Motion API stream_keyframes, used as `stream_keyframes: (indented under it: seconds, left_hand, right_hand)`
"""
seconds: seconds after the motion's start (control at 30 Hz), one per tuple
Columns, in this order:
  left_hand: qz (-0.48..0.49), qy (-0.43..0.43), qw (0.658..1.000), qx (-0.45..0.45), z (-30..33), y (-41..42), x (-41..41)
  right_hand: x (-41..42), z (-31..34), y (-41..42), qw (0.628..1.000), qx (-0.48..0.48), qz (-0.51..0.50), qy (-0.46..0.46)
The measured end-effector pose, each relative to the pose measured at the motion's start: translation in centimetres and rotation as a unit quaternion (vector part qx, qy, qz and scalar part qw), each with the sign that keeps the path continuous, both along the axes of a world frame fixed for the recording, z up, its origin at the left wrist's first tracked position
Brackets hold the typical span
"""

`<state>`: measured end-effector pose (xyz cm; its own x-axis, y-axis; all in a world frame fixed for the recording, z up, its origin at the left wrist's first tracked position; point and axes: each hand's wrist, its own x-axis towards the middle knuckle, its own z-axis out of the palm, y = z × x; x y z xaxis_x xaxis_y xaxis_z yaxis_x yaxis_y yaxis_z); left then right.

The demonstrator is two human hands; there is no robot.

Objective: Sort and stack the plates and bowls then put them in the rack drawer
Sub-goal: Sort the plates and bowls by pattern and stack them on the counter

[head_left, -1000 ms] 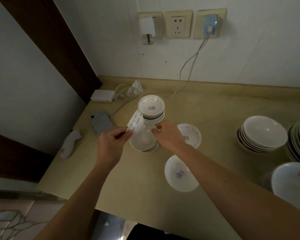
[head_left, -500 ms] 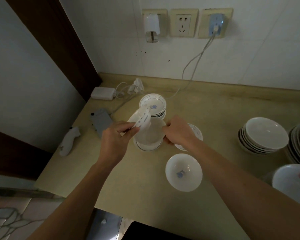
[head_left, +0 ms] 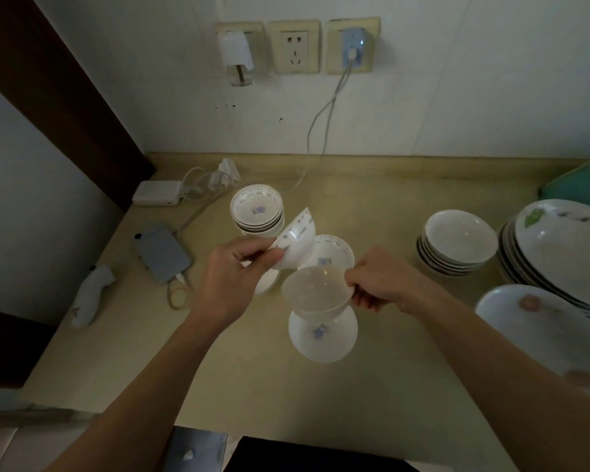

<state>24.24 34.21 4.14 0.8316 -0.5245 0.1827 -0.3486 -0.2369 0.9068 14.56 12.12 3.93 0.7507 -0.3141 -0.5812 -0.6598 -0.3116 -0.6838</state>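
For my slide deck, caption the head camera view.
Left hand and right hand each lift a small bowl above the counter.

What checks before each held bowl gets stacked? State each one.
1. Left hand pinches tilted patterned bowl at rim: ok.
2. Right hand grips plain bowl at rim: ok.
3. Held bowls apart: cannot tell, they overlap in view.
4. Patterned stack top unobstructed: ok.
5. Plain stack top unobstructed: ok.
6. Loose bowl below plain bowl, clearance: cannot tell.
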Motion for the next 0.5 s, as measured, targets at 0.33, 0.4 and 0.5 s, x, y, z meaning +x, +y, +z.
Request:
stream_keyframes:
  seconds: [0.33, 0.4, 0.5]
  left_hand:
    - [-0.063, -0.121, 0.985, 0.106, -2.2, -0.1, -4.3]
    - [-0.065, -0.150, 0.979, 0.125, -3.3, 0.1, -5.4]
    - [-0.075, -0.195, 0.966, 0.149, -4.7, 0.2, -6.9]
  right_hand:
    - [-4.9, -4.3, 1.6, 0.997, -0.042, 0.012, -0.064]
    - [-5.4, -5.0, 1.8, 0.997, -0.049, 0.003, -0.067]
    - [-5.9, -5.8, 2.2, 0.996, -0.050, -0.004, -0.072]
